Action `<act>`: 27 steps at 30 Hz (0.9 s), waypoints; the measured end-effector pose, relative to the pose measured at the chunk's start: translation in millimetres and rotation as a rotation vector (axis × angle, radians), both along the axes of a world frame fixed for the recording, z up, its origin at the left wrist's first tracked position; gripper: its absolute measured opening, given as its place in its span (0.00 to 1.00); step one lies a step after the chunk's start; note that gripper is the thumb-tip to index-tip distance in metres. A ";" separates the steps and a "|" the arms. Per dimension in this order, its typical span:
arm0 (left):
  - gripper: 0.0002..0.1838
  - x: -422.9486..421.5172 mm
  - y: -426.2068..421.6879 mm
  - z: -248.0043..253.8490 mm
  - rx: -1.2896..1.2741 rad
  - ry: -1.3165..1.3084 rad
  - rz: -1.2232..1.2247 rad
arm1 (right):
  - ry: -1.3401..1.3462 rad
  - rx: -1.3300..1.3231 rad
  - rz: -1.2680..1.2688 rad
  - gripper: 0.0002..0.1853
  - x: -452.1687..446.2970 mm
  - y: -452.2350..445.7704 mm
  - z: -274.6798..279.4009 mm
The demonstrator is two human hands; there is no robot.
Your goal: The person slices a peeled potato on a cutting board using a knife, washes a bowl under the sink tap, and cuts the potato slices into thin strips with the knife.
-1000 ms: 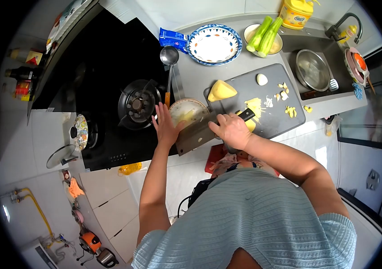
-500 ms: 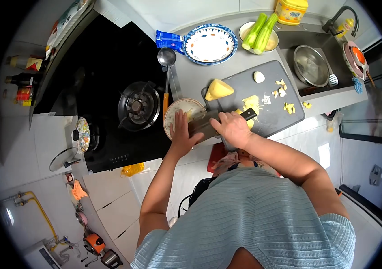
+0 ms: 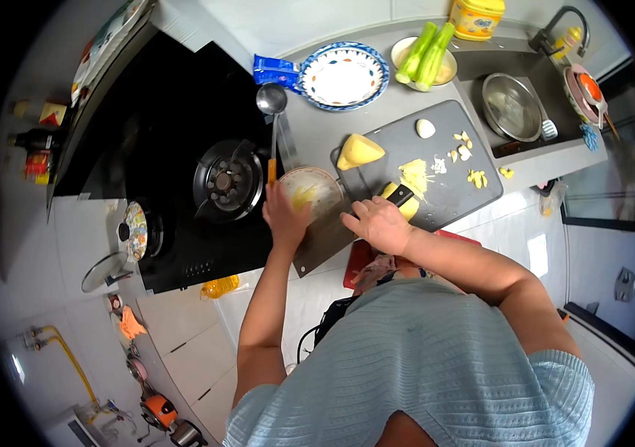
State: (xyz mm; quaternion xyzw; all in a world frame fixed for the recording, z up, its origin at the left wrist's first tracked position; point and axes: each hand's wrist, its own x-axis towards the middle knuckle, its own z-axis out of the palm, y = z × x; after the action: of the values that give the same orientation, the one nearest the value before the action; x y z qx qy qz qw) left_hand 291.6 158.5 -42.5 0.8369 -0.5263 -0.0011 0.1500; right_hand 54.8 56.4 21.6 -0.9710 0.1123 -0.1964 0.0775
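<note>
My right hand (image 3: 381,223) is closed on a cleaver, whose black handle (image 3: 401,195) sticks out behind it over the cutting board. The broad blade (image 3: 325,242) slants down left across the near side of a patterned bowl (image 3: 323,181). My left hand (image 3: 288,217), blurred, is over the bowl's left side with thumb and fingers apart. Pale yellow shreds (image 3: 304,197) show in the bowl beside its fingers. On the grey cutting board (image 3: 448,123) are a peeled potato piece (image 3: 361,152), potato shreds (image 3: 414,177) and a partly hidden yellow piece (image 3: 410,208).
Garlic (image 3: 465,152), yellow slices (image 3: 477,179) and a white round piece (image 3: 425,129) lie on the board. Behind are a blue-rimmed dish (image 3: 343,52) and green stalks (image 3: 433,59) on a bowl. A ladle (image 3: 271,99) lies beside the gas burner (image 3: 225,181); the sink (image 3: 533,86) is right.
My left hand has come off the blade and moved left over the bowl. The cleaver has swung down toward me, its blade now past the bowl's near rim. The view has shifted slightly.
</note>
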 end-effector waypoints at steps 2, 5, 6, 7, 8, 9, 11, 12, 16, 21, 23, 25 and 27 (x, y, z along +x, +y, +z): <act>0.38 0.2 -8.5 23.1 -0.007 0.148 0.015 | 0.001 0.050 -0.030 0.10 -15.6 0.8 0.8; 0.26 -12.0 -24.0 28.0 -0.172 0.363 -0.076 | -0.039 0.130 -0.087 0.10 -60.2 -4.5 6.0; 0.24 -20.6 -32.0 32.4 -0.144 0.432 -0.146 | -0.008 0.169 -0.135 0.11 -78.7 -5.5 11.5; 0.22 -31.3 -41.0 40.8 -0.116 0.499 -0.215 | 0.018 0.194 -0.181 0.13 -97.7 -6.9 12.0; 0.21 -44.4 -55.4 48.3 -0.078 0.547 -0.273 | 0.009 0.213 -0.241 0.15 -117.4 -7.3 14.5; 0.21 -57.6 -69.6 53.2 -0.072 0.553 -0.284 | -0.002 0.232 -0.298 0.18 -136.6 -6.4 18.1; 0.23 -81.1 -99.2 57.4 -0.013 0.659 -0.435 | -0.059 0.297 -0.456 0.22 -171.4 -1.3 26.2; 0.23 -90.8 -113.6 50.8 -0.008 0.659 -0.450 | -0.080 0.340 -0.551 0.23 -190.5 2.0 21.2; 0.35 -133.2 -159.9 18.0 0.133 0.412 -0.732 | -0.271 0.606 -0.956 0.18 -240.2 26.7 10.4; 0.46 -175.3 -185.1 23.6 0.469 0.194 -0.787 | -0.747 0.986 -1.239 0.13 -274.4 47.0 -13.6; 0.43 -179.6 -188.6 16.9 0.467 0.148 -0.832 | -0.780 0.960 -1.242 0.11 -283.0 50.7 -12.3; 0.37 -182.9 -192.0 15.4 0.456 0.063 -0.902 | -0.681 0.954 -1.349 0.11 -292.8 53.9 -16.2; 0.32 -185.8 -196.1 14.0 0.466 0.025 -0.954 | -0.694 0.956 -1.358 0.12 -295.0 53.6 -17.6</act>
State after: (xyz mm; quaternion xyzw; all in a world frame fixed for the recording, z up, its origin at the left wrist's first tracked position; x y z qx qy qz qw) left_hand 105.8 -37.6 -28.5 0.5155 -0.8325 -0.1962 -0.0508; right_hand -240.2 110.0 4.0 -0.4458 0.7018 -0.4146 0.3699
